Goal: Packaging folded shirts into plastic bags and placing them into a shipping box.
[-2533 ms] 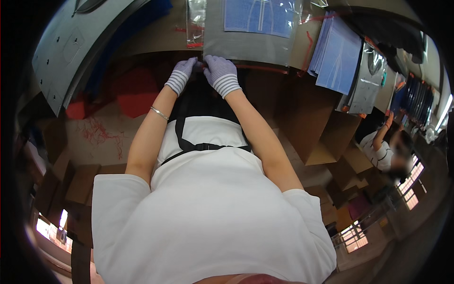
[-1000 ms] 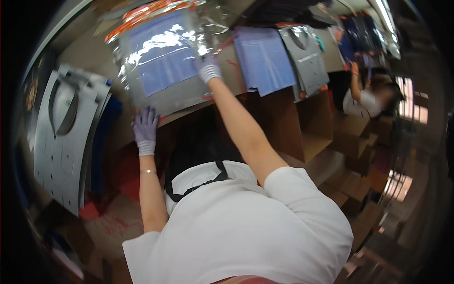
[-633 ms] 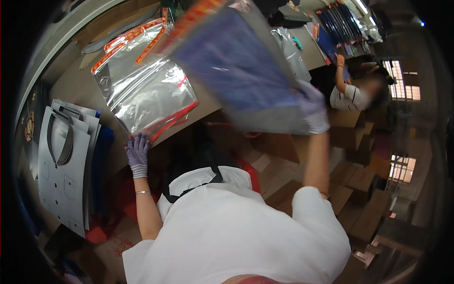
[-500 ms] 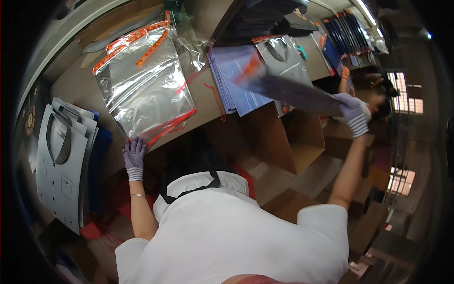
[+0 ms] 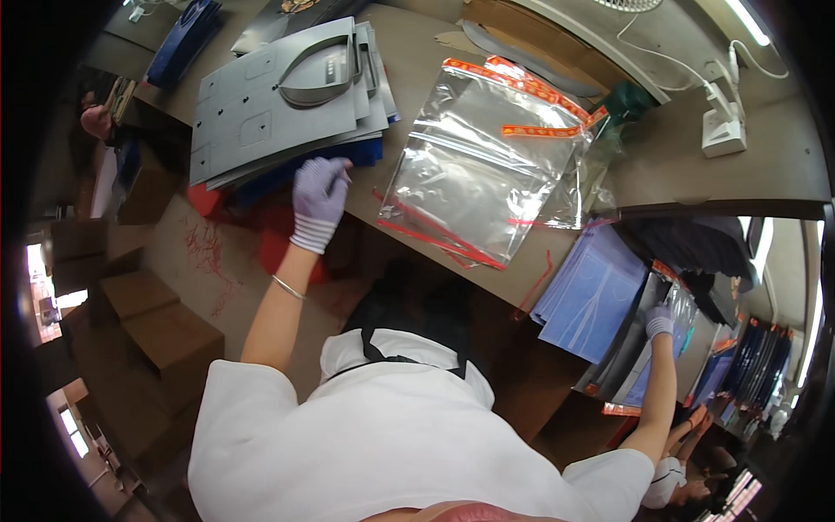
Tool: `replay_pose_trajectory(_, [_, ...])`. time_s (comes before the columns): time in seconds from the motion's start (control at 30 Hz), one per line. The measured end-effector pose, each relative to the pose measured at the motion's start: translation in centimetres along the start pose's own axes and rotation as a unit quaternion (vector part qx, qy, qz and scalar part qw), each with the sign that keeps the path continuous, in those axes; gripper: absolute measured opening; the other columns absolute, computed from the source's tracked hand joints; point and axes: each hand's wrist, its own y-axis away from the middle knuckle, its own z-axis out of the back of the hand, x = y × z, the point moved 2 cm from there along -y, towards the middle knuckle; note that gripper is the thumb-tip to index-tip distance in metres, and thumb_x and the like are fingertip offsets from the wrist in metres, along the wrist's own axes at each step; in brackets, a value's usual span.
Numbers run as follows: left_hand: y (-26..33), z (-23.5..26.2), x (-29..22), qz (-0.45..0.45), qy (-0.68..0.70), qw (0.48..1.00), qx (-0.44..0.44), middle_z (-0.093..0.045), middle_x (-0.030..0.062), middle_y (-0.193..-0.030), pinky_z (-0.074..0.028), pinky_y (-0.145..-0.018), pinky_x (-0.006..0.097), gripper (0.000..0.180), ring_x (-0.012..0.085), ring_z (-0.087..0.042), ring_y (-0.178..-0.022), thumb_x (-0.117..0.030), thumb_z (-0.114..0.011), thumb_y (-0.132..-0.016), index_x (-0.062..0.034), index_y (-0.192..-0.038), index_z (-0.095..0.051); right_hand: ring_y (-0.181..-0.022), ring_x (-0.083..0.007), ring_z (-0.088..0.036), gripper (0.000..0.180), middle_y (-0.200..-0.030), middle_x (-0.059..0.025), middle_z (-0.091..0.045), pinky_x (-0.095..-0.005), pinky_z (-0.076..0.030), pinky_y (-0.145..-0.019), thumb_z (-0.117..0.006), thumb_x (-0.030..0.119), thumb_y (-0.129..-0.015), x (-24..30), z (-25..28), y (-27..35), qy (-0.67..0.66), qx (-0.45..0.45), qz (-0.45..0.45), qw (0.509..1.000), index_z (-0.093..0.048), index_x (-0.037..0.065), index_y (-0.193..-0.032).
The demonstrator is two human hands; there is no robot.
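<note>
My left hand (image 5: 317,198), in a pale purple glove, is at the table's near edge, its fingers curled onto the edge of the blue sheets (image 5: 287,171) that lie under a stack of grey flat card cut-outs (image 5: 278,96). My right hand (image 5: 659,322), also gloved, is stretched far to the right and rests on a clear-bagged blue packet (image 5: 674,344) atop a pile of bagged items. A pile of clear plastic bags with red strips (image 5: 478,174) lies on the table between my hands.
Blue bagged packets (image 5: 591,291) are stacked below the brown table (image 5: 687,170). A white plug block (image 5: 722,130) sits at the far right. Cardboard boxes (image 5: 156,322) stand on the floor at left. Another person (image 5: 678,474) works at lower right.
My right hand has swung the bagged blue packet off the table, out to the right and down onto the pile. My left hand has moved from the table edge to the blue sheets.
</note>
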Motion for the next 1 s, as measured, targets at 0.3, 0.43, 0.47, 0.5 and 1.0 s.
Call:
replay_pose_trajectory(0.3, [-7.4, 4.4, 8.5, -0.174, -0.235, 0.955, 0.057, -0.057, 0.0114, -0.069, -0.046, -0.056, 0.04, 0.058, 0.0275, -0.055, -0.06, -0.01, -0.059, -0.065, -0.0172, -0.122, -0.047, -0.092, -0.0221, -0.054, 0.027, -0.085, -0.0058, -0.061, -0.0395, -0.038, -0.087, -0.054, 0.007, -0.067, 12.8, 27.4, 10.0, -0.196, -0.305, 0.182, 0.914, -0.061, 0.015, -0.092])
replay_pose_trajectory(0.43, [-12.7, 11.2, -4.1, -0.184, -0.054, 0.981, 0.019, -0.051, 0.0089, -0.055, -0.044, -0.045, 0.034, 0.062, 0.0216, -0.053, -0.046, -0.005, -0.053, -0.07, -0.0129, -0.13, -0.037, -0.09, -0.024, -0.053, 0.038, -0.09, -0.0058, -0.059, -0.0368, -0.042, -0.081, -0.054, 0.004, -0.065, 22.1, 36.2, 14.6, -0.411, -0.483, 0.197, 0.748, -0.056, 0.011, -0.102])
replay_pose_trajectory(0.47, [-13.5, 13.1, -7.4, -0.167, -0.02, 0.985, 0.026, -0.053, 0.0068, -0.057, -0.044, -0.045, 0.032, 0.054, 0.0172, -0.053, -0.047, -0.012, -0.057, -0.075, -0.0095, -0.127, -0.041, -0.092, -0.0265, -0.053, 0.046, -0.095, -0.0087, -0.057, -0.0367, -0.043, -0.081, -0.058, 0.006, -0.064, 24.2, 38.5, 15.6, -0.477, -0.501, 0.174, 0.701, -0.053, 0.007, -0.109])
replay_pose_trajectory(0.5, [-14.2, 14.1, -9.4, -0.174, 0.005, 0.985, -0.01, -0.05, -0.0024, -0.058, -0.04, -0.046, 0.022, 0.057, 0.0044, -0.046, -0.049, -0.035, -0.055, -0.085, -0.0111, -0.132, -0.034, -0.092, -0.0298, -0.052, 0.055, -0.102, -0.0129, -0.055, -0.0384, -0.042, -0.083, -0.062, 0.008, -0.062, 26.4, 40.4, 16.4, -0.542, -0.48, 0.146, 0.674, -0.048, 0.003, -0.115])
replay_pose_trajectory(1.0, [-10.6, -11.4, -17.2, -0.118, 0.52, 0.821, 0.204, -0.062, 0.008, -0.077, -0.047, -0.067, 0.027, 0.01, 0.0204, -0.06, -0.074, -0.007, -0.061, -0.077, -0.0053, -0.087, -0.062, -0.096, -0.0233, -0.057, 0.027, -0.108, -0.0152, -0.058, -0.0345, -0.045, -0.081, -0.056, 0.005, -0.084, 27.4, 26.8, 25.3, -0.544, -0.575, -0.326, 0.517, -0.053, -0.005, -0.108])
